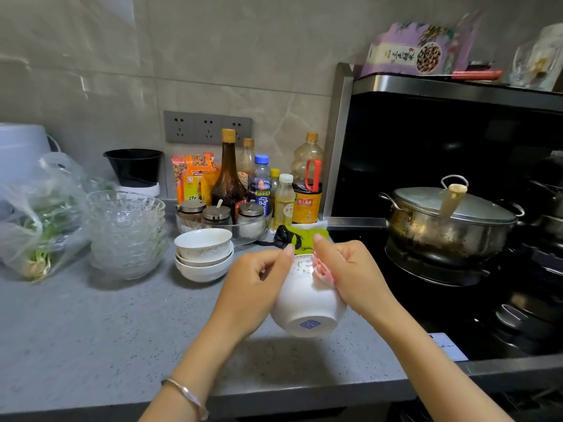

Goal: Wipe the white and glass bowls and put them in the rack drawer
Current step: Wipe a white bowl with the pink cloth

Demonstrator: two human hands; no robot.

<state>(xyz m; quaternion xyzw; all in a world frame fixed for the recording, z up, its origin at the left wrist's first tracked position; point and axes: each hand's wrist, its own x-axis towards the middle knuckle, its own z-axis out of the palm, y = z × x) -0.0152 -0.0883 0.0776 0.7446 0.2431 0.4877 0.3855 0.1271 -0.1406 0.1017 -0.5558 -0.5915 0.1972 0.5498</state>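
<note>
Grey speckled countertop (91, 324) along a tiled wall, black stove on its right side carrying a lidded steel pot (451, 226).

White bowl (307, 303) held in the air above the counter's front edge, between both hands. It is tipped toward the camera: base with a blue mark faces down and toward the viewer, open mouth faces up and away toward the wall. Axis from foot to rim runs near-to-far, slanted upward.

Left hand (256, 287) closed on the bowl's left side; thumb lies over the rim, fingers wrap behind the wall, mostly hidden. The bowl sits to the right of that palm.

Right hand (350, 269) closed on a pink cloth (323, 271), pressing it against the bowl's right rim. Bowl body hangs below and left of this hand. How far the cloth reaches inside cannot be told.

Stack of white bowls (204, 254) stands upright on the counter, behind and left of the hands. Stack of glass bowls (126, 233) just left of that, also mouths up. Clear bag of greens (39, 220) beside the glass stack. Sauce bottles (265, 184) and lidded jars stand against the wall behind the white stack. Green cloth (307, 236) lies at the stove's edge, beyond the fingertips.
</note>
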